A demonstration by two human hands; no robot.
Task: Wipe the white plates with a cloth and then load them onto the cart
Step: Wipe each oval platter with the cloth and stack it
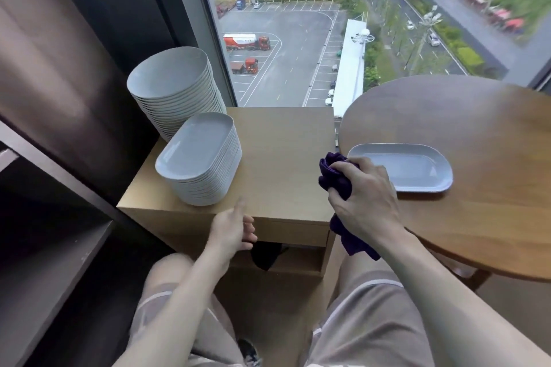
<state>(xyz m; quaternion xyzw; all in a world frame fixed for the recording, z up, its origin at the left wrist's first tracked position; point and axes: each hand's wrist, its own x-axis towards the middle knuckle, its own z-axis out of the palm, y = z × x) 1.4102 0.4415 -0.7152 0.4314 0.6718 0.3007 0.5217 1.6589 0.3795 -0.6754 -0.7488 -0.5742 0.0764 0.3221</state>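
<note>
Head view: right hand (pixel 362 197) squeezes the purple cloth (pixel 334 177) beside one plate (pixel 411 168), ready to wipe; left hand (pixel 231 226) hangs loose, holding nothing.

No legible text anywhere — truck (pixel 247 42) lettering too small.

The cloth (pixel 333 177) is dark purple. The single plate (pixel 410 170) at right and the plate stacks (pixel 198 155) at left are plain white. The round table (pixel 483 226) is brown wood grain, the cabinet (pixel 283 152) light tan.
</note>
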